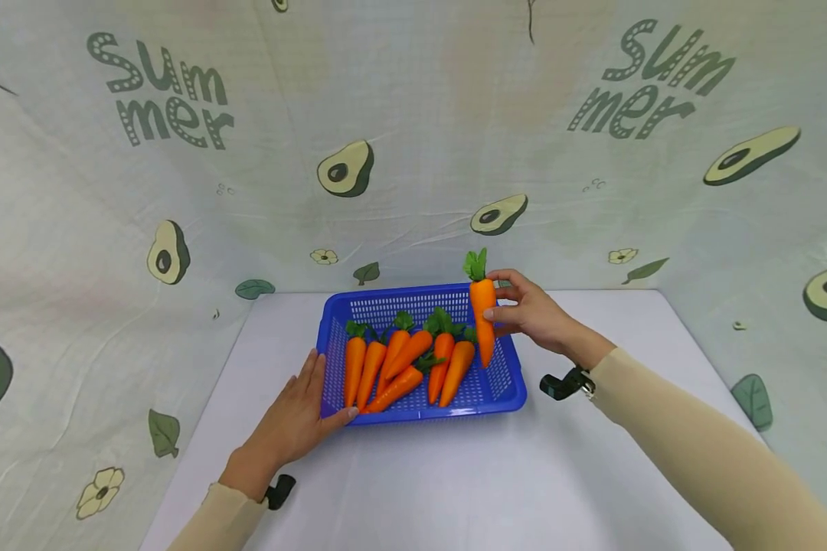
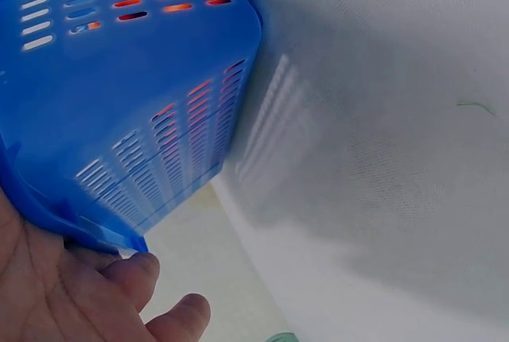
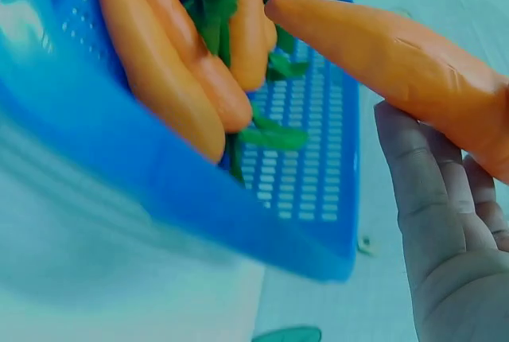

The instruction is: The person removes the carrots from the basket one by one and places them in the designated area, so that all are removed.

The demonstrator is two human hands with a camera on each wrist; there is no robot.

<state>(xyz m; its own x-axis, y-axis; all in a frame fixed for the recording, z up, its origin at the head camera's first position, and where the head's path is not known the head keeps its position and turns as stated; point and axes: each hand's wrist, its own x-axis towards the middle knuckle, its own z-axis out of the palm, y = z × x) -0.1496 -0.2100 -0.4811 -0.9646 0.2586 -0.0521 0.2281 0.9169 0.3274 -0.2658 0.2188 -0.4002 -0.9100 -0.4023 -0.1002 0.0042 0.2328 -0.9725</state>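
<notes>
My right hand (image 1: pixel 534 312) pinches an upright carrot (image 1: pixel 482 317) between thumb and fingers, its green top uppermost, above the right part of a blue basket (image 1: pixel 420 415). In the right wrist view the same carrot (image 3: pixel 398 52) lies against the fingers (image 3: pixel 429 183), its tip toward the basket. Several other carrots (image 1: pixel 396 389) with leafy tops lie inside, mostly at the left and middle. My left hand (image 1: pixel 296 417) rests on the basket's front left corner, fingers fairly straight along the left side and thumb on the front rim. In the left wrist view its palm (image 2: pixel 48 286) touches the rim.
The basket stands on a white table (image 1: pixel 448 482), near its back edge. Behind and at both sides hangs a pale cloth (image 1: pixel 413 92) printed with avocados, leaves and lettering. Each wrist wears a dark strap (image 1: pixel 565 384).
</notes>
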